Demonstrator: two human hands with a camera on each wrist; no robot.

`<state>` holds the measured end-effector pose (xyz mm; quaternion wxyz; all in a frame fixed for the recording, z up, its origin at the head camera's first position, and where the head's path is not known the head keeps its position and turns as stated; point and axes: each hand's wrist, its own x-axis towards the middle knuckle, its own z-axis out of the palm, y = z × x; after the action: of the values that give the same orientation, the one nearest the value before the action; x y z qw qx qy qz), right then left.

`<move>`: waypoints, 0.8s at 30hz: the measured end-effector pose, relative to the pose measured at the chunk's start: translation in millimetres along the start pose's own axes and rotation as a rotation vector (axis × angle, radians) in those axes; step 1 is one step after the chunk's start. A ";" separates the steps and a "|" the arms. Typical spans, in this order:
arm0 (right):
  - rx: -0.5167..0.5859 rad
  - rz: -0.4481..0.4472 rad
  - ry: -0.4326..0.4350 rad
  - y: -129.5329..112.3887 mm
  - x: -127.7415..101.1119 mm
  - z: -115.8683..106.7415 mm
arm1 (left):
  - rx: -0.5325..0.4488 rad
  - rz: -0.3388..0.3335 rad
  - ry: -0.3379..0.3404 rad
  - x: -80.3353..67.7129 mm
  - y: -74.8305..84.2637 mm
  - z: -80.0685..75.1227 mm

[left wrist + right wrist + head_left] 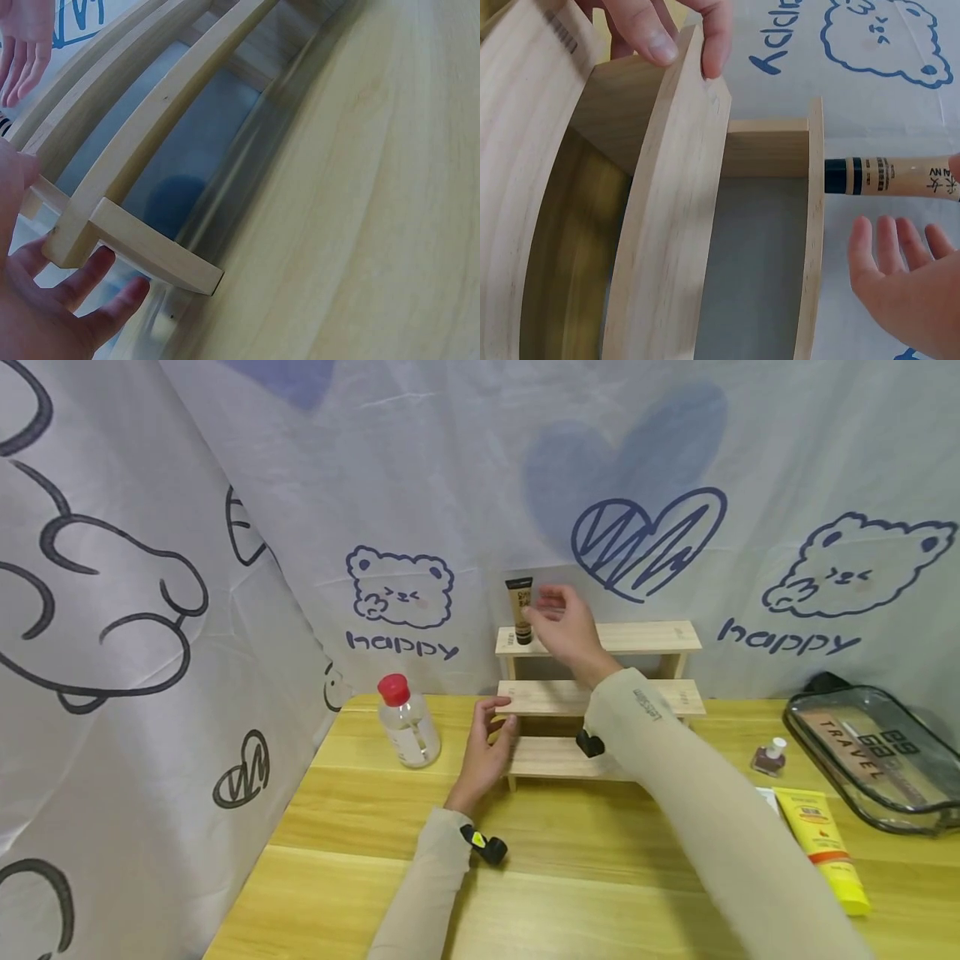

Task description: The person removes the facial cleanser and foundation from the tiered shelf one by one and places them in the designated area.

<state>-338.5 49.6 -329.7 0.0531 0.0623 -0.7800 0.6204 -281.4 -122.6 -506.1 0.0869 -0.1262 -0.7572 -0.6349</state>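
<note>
A small tan squeeze tube with a black cap (pixel 522 610) stands cap down at the left end of the top tier of a three-tier wooden shelf (pixel 641 637). My right hand (pixel 570 631) is just right of it, thumb tip right at the tube and the other fingers extended apart from it. In the right wrist view those fingers lie beside the tube (pixel 892 174). My left hand (pixel 487 752) pinches the left end of the middle tier (pixel 679 187), thumb and a finger on opposite faces. Its other fingers spread by the shelf's side (pixel 154 240).
Left of the shelf stands a clear bottle with a red cap (pixel 408 727). To the right are a nail polish bottle (pixel 769 758), a yellow tube (pixel 821 843) over something white, and a clear travel pouch (pixel 877 760). A printed cloth (pixel 480 460) hangs behind.
</note>
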 end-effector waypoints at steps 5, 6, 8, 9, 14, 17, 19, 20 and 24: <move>-0.017 0.045 -0.096 -1.0 6.8 0.2 | 0.004 0.002 0.004 0.7 -0.1 -1.5; -0.020 0.060 -0.114 -0.7 8.0 0.1 | 0.007 0.002 0.003 0.9 -0.5 -1.6; -0.032 0.091 -0.139 -0.6 9.9 0.3 | 0.007 0.001 0.004 1.0 -0.7 -1.5; -0.037 0.098 -0.147 -0.4 10.7 0.5 | 0.005 0.000 0.003 1.0 -1.0 -1.3; -0.054 0.071 -0.161 0.5 12.0 3.1 | -0.004 0.003 0.003 0.8 -1.0 -0.1; -0.086 0.024 -0.166 2.6 12.0 5.2 | -0.004 0.008 0.005 0.9 -1.1 0.6; -0.113 -0.010 -0.168 5.2 12.1 6.6 | -0.006 0.014 0.005 1.0 -1.4 0.6; -0.137 -0.037 -0.174 6.8 12.3 7.5 | -0.006 0.015 0.005 1.0 -1.7 0.7; -0.274 -0.124 -0.255 9.7 9.2 13.1 | -0.010 0.027 0.005 1.8 -1.8 0.1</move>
<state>-349.3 38.6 -340.5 0.0000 0.1804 -0.8521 0.4913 -283.6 -122.6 -507.3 0.0969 -0.1351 -0.7520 -0.6378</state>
